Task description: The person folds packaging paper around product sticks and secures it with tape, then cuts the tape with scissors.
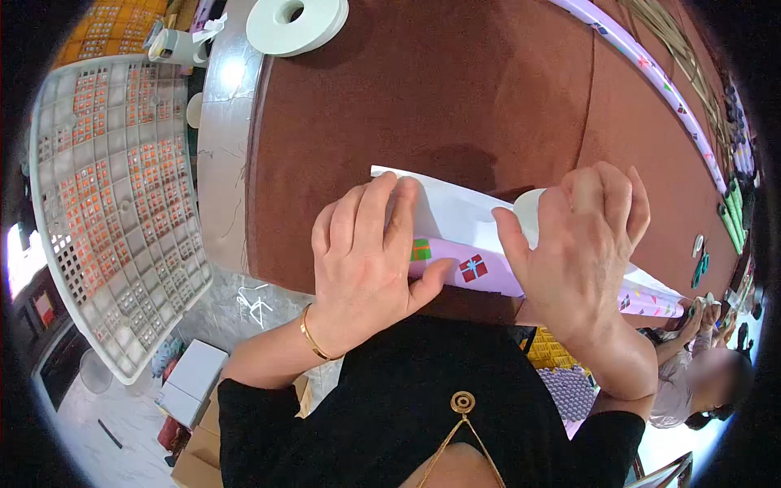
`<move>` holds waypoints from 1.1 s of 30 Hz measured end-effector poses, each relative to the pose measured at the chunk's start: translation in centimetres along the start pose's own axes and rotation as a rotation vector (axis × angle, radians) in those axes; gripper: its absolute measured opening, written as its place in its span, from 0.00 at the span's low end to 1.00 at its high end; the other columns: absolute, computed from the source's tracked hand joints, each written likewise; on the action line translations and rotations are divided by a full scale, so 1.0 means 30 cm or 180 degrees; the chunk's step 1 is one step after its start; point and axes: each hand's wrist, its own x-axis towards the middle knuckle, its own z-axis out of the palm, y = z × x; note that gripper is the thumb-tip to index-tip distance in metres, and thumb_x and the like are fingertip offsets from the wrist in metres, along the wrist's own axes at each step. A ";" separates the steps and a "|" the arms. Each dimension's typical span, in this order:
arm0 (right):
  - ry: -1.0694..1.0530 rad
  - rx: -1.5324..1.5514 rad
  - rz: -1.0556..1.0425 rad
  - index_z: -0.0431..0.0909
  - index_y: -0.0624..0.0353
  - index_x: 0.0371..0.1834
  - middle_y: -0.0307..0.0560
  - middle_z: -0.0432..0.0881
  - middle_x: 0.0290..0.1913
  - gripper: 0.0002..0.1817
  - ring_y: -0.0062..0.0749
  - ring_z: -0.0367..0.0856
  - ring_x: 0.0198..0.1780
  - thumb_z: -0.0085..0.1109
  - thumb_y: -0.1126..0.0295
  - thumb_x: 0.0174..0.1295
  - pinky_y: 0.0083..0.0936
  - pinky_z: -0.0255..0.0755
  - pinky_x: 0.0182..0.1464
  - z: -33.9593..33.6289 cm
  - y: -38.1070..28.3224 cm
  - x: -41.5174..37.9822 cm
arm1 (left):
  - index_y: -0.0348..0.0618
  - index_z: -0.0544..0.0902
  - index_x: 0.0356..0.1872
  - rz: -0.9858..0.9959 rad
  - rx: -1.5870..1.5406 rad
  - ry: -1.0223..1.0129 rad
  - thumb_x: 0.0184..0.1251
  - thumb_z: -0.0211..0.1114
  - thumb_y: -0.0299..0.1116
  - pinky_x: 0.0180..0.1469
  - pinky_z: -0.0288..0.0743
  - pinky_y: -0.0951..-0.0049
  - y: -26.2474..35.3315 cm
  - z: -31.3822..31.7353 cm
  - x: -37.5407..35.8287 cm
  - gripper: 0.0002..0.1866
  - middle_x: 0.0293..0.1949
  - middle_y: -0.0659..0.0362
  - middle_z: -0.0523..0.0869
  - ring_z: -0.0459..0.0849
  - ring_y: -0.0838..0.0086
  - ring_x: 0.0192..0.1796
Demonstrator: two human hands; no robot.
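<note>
A lilac wrapping paper (482, 271) printed with gift boxes lies rolled along the table's near edge, its white underside (455, 213) turned up. My left hand (362, 252) holds the left end of this paper, fingers curved over the white side and thumb at the printed side. Over the middle of the roll, my right hand (582, 244) is closed on a white tape roll (530, 213), thumb along its near side. The palm hides most of that tape roll. Past my right wrist, the far end of the paper (651, 297) narrows toward the right.
A larger white tape roll (321, 41) lies at the back left of the brown tabletop (423, 98). A long lilac tube (651, 73) curves along the right. Green scissors (700, 268) rest there too. A white plastic crate (122, 203) stands left; another person (691, 382) sits right.
</note>
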 end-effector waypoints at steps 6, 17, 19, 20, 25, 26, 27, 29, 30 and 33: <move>-0.0028 0.0042 -0.0013 0.85 0.67 0.31 0.51 0.77 0.43 0.21 0.47 0.69 0.60 0.73 0.55 0.50 0.50 0.52 0.71 -0.004 -0.002 0.001 | 0.31 0.75 0.65 0.0156 -0.0221 -0.0066 0.57 0.68 0.46 0.67 0.63 0.53 0.010 0.000 0.013 0.37 0.65 0.45 0.73 0.73 0.52 0.64; -0.0061 0.0159 -0.0038 0.83 0.67 0.30 0.53 0.77 0.42 0.20 0.50 0.69 0.59 0.67 0.56 0.56 0.50 0.53 0.70 -0.016 0.034 -0.005 | 0.32 0.77 0.62 0.0520 -0.0649 0.0261 0.51 0.63 0.26 0.62 0.75 0.56 0.022 0.030 0.031 0.31 0.58 0.46 0.80 0.78 0.53 0.61; -0.0057 -0.0036 -0.0078 0.83 0.67 0.30 0.54 0.76 0.42 0.18 0.51 0.70 0.58 0.64 0.58 0.58 0.52 0.54 0.69 -0.028 0.056 -0.006 | 0.32 0.77 0.62 0.0531 -0.0667 0.0258 0.50 0.63 0.26 0.62 0.75 0.56 0.019 0.028 0.032 0.32 0.58 0.46 0.80 0.78 0.53 0.61; -0.0063 -0.0038 -0.0073 0.83 0.67 0.30 0.54 0.76 0.42 0.18 0.51 0.70 0.58 0.64 0.58 0.58 0.52 0.54 0.69 -0.034 0.069 -0.009 | 0.33 0.77 0.62 0.0540 -0.0663 0.0217 0.49 0.64 0.27 0.61 0.75 0.56 0.018 0.024 0.034 0.32 0.58 0.46 0.80 0.78 0.53 0.60; -0.0222 -0.0238 0.0006 0.82 0.65 0.29 0.53 0.76 0.38 0.15 0.51 0.73 0.52 0.62 0.61 0.60 0.48 0.60 0.60 -0.093 0.155 -0.025 | 0.34 0.77 0.63 0.0566 -0.0634 0.0206 0.48 0.65 0.29 0.61 0.75 0.58 0.015 0.033 0.030 0.34 0.58 0.46 0.80 0.78 0.53 0.60; -0.0078 -0.0404 -0.0066 0.81 0.64 0.27 0.51 0.75 0.37 0.15 0.49 0.73 0.49 0.62 0.62 0.61 0.45 0.61 0.57 -0.094 0.176 -0.034 | 0.34 0.77 0.63 0.0526 -0.0646 0.0177 0.50 0.63 0.29 0.62 0.74 0.57 0.019 0.029 0.030 0.33 0.59 0.46 0.79 0.78 0.52 0.61; -0.0086 -0.0412 -0.0062 0.81 0.64 0.27 0.51 0.75 0.37 0.15 0.49 0.73 0.49 0.62 0.62 0.61 0.45 0.61 0.57 -0.100 0.188 -0.040 | 0.34 0.77 0.64 0.0483 -0.0657 0.0148 0.53 0.61 0.29 0.64 0.73 0.56 0.023 0.025 0.030 0.32 0.60 0.46 0.79 0.78 0.52 0.62; -0.0115 -0.0413 0.0127 0.80 0.64 0.26 0.50 0.76 0.36 0.15 0.47 0.73 0.48 0.63 0.62 0.60 0.43 0.61 0.56 -0.114 0.206 -0.055 | 0.35 0.77 0.64 0.0489 -0.0584 0.0094 0.54 0.63 0.32 0.64 0.72 0.56 0.029 0.018 0.034 0.31 0.60 0.46 0.78 0.77 0.52 0.62; -0.0172 -0.0430 0.0149 0.80 0.64 0.26 0.49 0.76 0.36 0.15 0.45 0.73 0.48 0.64 0.62 0.59 0.43 0.61 0.57 -0.120 0.219 -0.066 | 0.37 0.77 0.64 0.0492 -0.0502 0.0042 0.56 0.66 0.35 0.64 0.71 0.55 0.034 0.014 0.037 0.31 0.61 0.47 0.78 0.76 0.52 0.63; -0.0091 -0.0432 0.0120 0.80 0.64 0.25 0.49 0.76 0.36 0.15 0.45 0.73 0.48 0.64 0.62 0.59 0.43 0.61 0.59 -0.120 0.224 -0.082 | 0.39 0.78 0.63 0.0453 -0.0394 -0.0108 0.58 0.69 0.39 0.66 0.69 0.53 0.044 0.004 0.040 0.31 0.62 0.48 0.76 0.75 0.53 0.63</move>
